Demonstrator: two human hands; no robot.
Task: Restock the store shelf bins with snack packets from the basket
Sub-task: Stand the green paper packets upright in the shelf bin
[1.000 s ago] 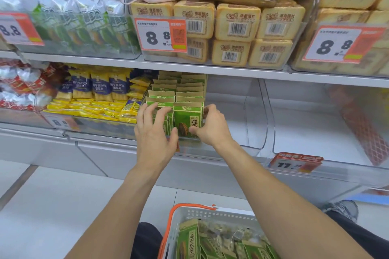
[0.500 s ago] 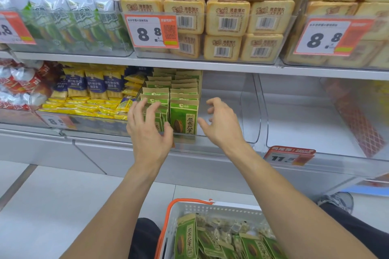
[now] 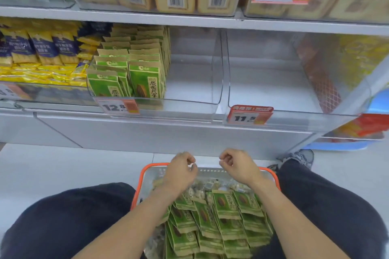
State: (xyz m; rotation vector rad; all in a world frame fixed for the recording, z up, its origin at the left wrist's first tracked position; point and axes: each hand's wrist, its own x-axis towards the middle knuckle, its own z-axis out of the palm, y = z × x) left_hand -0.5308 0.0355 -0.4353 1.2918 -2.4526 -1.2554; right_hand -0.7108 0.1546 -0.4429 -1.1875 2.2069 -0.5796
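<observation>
Snack packets [image 3: 226, 204] heaped in orange-rimmed basket [image 3: 271, 171], lower ones cut off; more upright in clear bin [image 3: 189, 109]. Left hand [image 3: 181, 169], right hand [image 3: 237, 164] loosely curled, holding nothing.

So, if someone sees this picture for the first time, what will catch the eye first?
Probably the two bare hands, the left hand and the right hand, loosely curled and holding nothing above the orange-rimmed plastic basket of green snack packets. Next, the clear plastic shelf bin above: green packets stand in its left part, and its right part is bare.
</observation>
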